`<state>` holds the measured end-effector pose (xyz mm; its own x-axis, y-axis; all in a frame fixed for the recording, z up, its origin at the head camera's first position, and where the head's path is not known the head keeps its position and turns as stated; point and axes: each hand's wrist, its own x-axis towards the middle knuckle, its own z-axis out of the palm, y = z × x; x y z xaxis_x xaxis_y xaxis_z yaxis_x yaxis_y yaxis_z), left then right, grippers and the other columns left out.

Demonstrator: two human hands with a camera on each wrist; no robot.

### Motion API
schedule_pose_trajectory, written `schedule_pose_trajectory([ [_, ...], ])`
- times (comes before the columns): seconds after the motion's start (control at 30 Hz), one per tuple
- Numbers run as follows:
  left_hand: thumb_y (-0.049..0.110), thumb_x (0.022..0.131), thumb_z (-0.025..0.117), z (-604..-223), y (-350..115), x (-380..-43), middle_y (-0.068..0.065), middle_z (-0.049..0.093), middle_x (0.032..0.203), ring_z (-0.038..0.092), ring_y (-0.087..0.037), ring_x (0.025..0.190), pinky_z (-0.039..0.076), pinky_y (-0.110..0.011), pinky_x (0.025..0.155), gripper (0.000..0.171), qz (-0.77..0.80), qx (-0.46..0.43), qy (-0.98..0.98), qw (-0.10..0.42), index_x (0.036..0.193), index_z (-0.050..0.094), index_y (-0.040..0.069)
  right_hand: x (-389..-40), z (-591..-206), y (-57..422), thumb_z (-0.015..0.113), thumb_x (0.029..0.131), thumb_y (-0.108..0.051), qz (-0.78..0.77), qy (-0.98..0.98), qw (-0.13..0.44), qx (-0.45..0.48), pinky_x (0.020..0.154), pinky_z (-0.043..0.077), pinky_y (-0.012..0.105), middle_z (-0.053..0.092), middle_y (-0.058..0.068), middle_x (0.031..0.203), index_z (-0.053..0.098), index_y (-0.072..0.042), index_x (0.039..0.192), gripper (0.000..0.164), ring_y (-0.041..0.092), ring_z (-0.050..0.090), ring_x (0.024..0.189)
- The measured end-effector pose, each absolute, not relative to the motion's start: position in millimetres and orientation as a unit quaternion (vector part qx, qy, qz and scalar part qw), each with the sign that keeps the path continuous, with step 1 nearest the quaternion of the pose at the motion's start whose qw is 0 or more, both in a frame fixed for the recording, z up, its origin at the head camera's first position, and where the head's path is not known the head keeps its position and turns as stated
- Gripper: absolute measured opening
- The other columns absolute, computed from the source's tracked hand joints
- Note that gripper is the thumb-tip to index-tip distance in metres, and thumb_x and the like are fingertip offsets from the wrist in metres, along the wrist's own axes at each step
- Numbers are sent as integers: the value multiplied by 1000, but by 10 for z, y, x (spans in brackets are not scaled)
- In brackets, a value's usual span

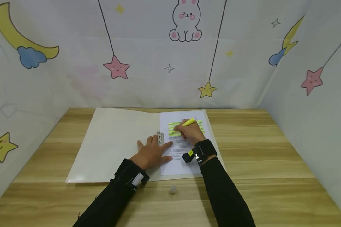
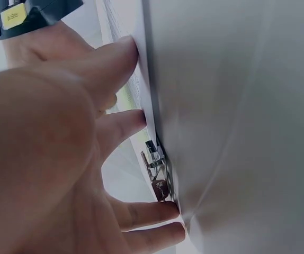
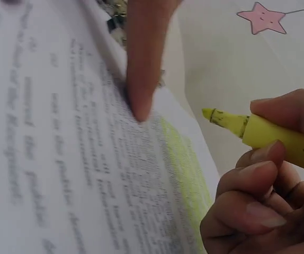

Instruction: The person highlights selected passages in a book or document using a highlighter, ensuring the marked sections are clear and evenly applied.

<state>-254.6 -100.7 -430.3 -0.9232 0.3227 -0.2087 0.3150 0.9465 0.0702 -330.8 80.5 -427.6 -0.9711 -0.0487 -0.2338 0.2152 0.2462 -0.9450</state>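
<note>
My right hand [image 1: 191, 131] pinches a yellow highlighter [image 3: 279, 138], uncapped, over the printed sheet [image 1: 182, 167]. In the right wrist view its chisel tip shows apart from the paper. Several upper lines of text carry yellow marking [image 3: 186, 174]. My left hand [image 1: 151, 154] lies spread across the open white folder [image 1: 113, 142], thumb and index finger touching the sheet's left part. Near its fingertips sits the folder's metal clip [image 2: 156, 161]. The left wrist view shows the fingertips [image 2: 133, 53] pressing down, with nothing held.
A small pale cap-like piece [image 1: 173, 189] lies on the wooden table [image 1: 258, 164] in front of the folder. Fabric walls [image 1: 147, 63] with printed stars, moons and a rabbit stand at the back and both sides. Each wrist wears a black strap [image 1: 206, 149] with a camera.
</note>
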Motion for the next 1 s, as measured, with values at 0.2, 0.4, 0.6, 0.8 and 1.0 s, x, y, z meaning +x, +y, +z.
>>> schedule_pose_trajectory([
  [0.2, 65, 92, 51, -4277, -1002, -2543, -27, 32, 153, 31, -43, 141, 27, -79, 103, 65, 8, 171, 979, 111, 151, 37, 41, -3281, -4387, 649, 80, 82, -20, -593, 797, 87, 76, 47, 35, 27, 47, -4, 50, 63, -12, 80, 19, 11, 43, 45],
  [0.4, 65, 93, 51, -4261, -1002, -2538, -26, 32, 152, 32, -43, 140, 28, -79, 103, 65, 6, 177, 978, 106, 151, 36, 41, -3265, -4401, 626, 82, 80, -25, -570, 812, 78, 98, 50, 39, 28, 49, -3, 52, 67, -10, 80, 21, 12, 48, 47],
  [0.6, 65, 92, 51, -4274, -1001, -2542, -26, 33, 151, 32, -43, 139, 28, -79, 103, 65, 3, 176, 979, 107, 151, 36, 42, -3251, -4393, 615, 82, 80, -25, -549, 828, 71, 88, 51, 41, 27, 53, -2, 58, 66, -9, 84, 22, 12, 50, 53],
  [0.8, 66, 92, 51, -4279, -1011, -2548, -26, 33, 151, 33, -42, 138, 28, -79, 102, 65, 5, 175, 979, 107, 151, 35, 42, -3249, -4401, 593, 82, 80, -23, -538, 837, 63, 78, 53, 42, 27, 56, 0, 63, 65, -9, 85, 22, 14, 53, 58],
  [1.0, 65, 92, 51, -4276, -1022, -2539, -26, 34, 150, 33, -42, 138, 28, -79, 102, 65, 6, 173, 979, 108, 151, 36, 42, -3254, -4398, 579, 82, 80, -23, -533, 840, 68, 76, 56, 44, 29, 58, 1, 67, 65, -10, 85, 22, 15, 55, 61],
])
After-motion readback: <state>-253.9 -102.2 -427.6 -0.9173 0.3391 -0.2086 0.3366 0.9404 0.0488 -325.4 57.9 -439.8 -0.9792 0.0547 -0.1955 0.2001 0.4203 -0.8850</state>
